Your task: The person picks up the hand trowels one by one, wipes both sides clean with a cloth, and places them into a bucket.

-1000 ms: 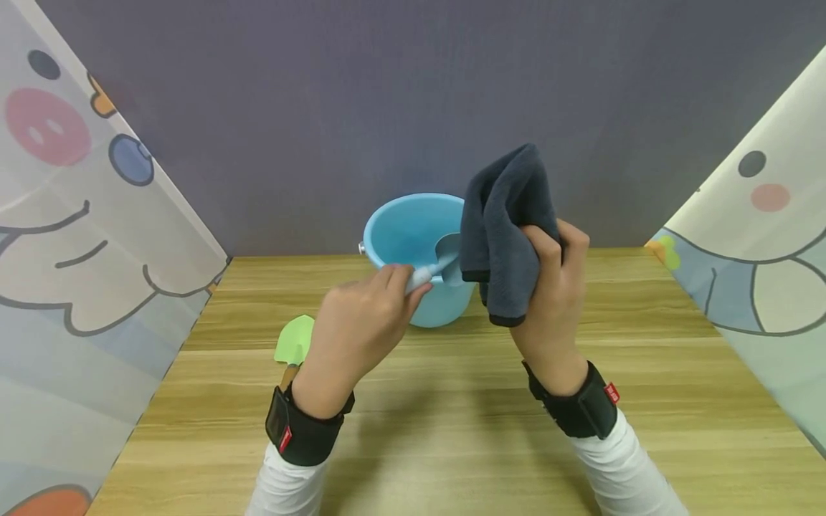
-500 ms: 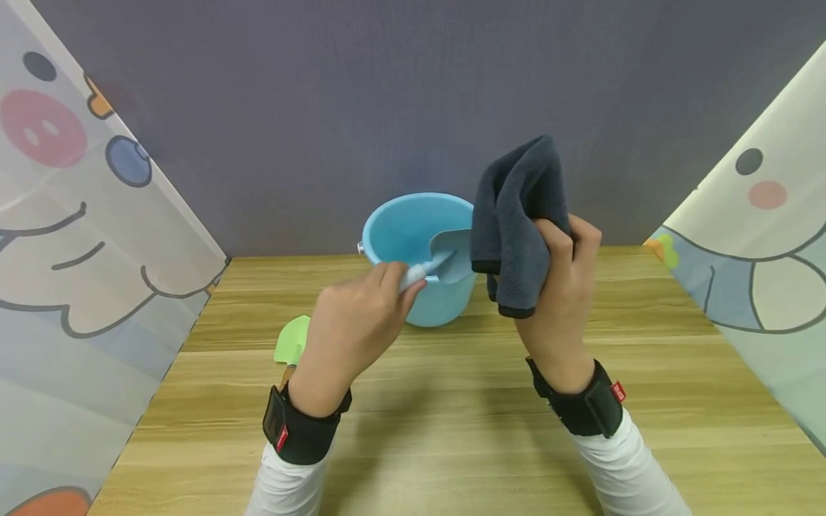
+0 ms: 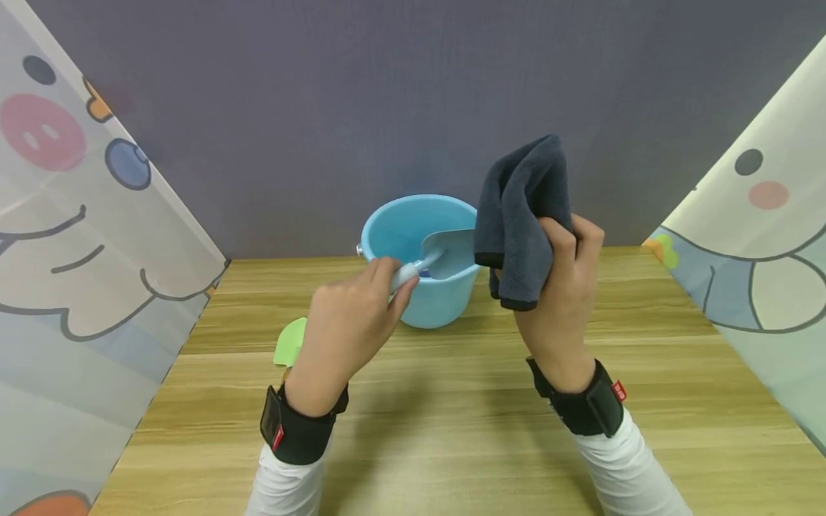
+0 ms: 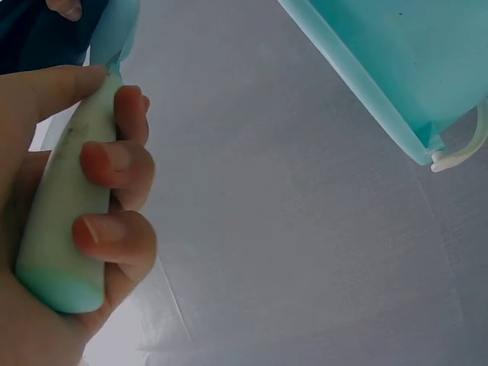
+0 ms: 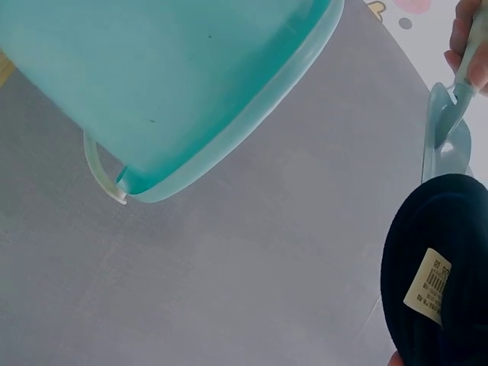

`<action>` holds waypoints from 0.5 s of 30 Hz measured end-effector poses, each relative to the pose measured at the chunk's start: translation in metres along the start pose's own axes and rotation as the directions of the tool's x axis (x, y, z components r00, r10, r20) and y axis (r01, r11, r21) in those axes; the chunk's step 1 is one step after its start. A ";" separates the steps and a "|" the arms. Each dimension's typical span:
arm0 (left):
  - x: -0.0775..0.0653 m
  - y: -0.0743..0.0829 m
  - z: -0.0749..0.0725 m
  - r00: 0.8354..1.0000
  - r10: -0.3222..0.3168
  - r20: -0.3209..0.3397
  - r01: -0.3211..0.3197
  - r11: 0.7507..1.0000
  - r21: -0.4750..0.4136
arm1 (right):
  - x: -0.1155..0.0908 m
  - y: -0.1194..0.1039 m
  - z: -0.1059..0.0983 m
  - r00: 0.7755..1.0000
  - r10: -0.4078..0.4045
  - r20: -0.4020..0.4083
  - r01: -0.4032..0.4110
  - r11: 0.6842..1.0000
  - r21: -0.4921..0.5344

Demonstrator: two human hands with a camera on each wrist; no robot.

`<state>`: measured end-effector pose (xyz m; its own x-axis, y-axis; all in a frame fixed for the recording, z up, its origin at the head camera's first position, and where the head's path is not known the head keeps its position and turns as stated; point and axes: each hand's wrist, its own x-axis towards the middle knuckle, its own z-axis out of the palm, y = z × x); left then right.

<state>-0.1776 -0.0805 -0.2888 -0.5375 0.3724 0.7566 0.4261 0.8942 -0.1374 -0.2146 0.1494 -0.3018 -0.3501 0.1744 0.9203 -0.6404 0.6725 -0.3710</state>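
Note:
My left hand (image 3: 351, 315) grips the pale handle of a light blue toy shovel (image 3: 452, 252). In the left wrist view the fingers wrap around that handle (image 4: 65, 198), whose butt end is green. A dark grey cloth (image 3: 525, 222) with black edging is bunched up in my right hand (image 3: 564, 308). The tip of the shovel's blade lies behind or inside the cloth's left edge and is hidden. A paper label (image 5: 428, 286) shows on the cloth in the right wrist view. Both hands are raised above the table, in front of the blue bucket (image 3: 435, 308).
The bucket stands near the back of the wooden table (image 3: 439, 444), against a dark grey wall (image 3: 323, 129). Left of it lies a green toy shovel (image 3: 290, 342), partly covered by my left wrist. Cartoon-printed panels (image 3: 58, 236) flank both sides.
My right hand has moved to the right and slightly up with the cloth. My left hand has drifted a little left with the shovel, and more of its blade shows.

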 end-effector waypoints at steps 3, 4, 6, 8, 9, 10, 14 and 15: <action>0.000 -0.001 0.000 0.999 -0.031 0.033 0.032 0.999 -0.027 | 0.001 0.001 0.000 1.000 0.010 -0.005 -0.010 1.000 -0.009; 0.000 -0.001 0.000 0.998 -0.042 0.045 0.043 0.998 -0.034 | 0.001 0.002 -0.001 1.000 0.013 -0.005 -0.013 1.000 -0.011; 0.001 -0.002 -0.001 0.996 -0.061 0.063 0.064 0.996 -0.055 | 0.001 0.003 -0.002 1.000 0.020 -0.003 -0.020 1.000 -0.013; 0.001 -0.002 -0.001 0.994 -0.075 0.077 0.080 0.994 -0.069 | 0.002 0.004 -0.003 1.000 0.029 -0.003 -0.029 0.999 -0.013; 0.001 -0.002 -0.001 0.993 -0.081 0.082 0.087 0.993 -0.075 | 0.002 0.004 -0.003 0.999 0.036 -0.001 -0.036 0.999 -0.011; 0.001 -0.002 -0.001 0.992 -0.086 0.089 0.094 0.992 -0.081 | 0.002 0.005 -0.004 0.999 0.041 -0.002 -0.041 0.999 -0.006; 0.000 -0.002 -0.001 0.987 -0.117 0.107 0.126 0.988 -0.087 | 0.005 0.007 -0.007 0.997 0.075 -0.008 -0.074 0.997 0.029; 0.000 -0.002 -0.001 0.986 -0.125 0.111 0.135 0.987 -0.084 | 0.006 0.007 -0.007 0.997 0.079 -0.010 -0.079 0.996 0.040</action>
<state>-0.1779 -0.0828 -0.2878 -0.6638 0.2827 0.6924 0.4095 0.9121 0.0201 -0.2166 0.1608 -0.2980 -0.3930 0.2341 0.8892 -0.6377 0.6273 -0.4470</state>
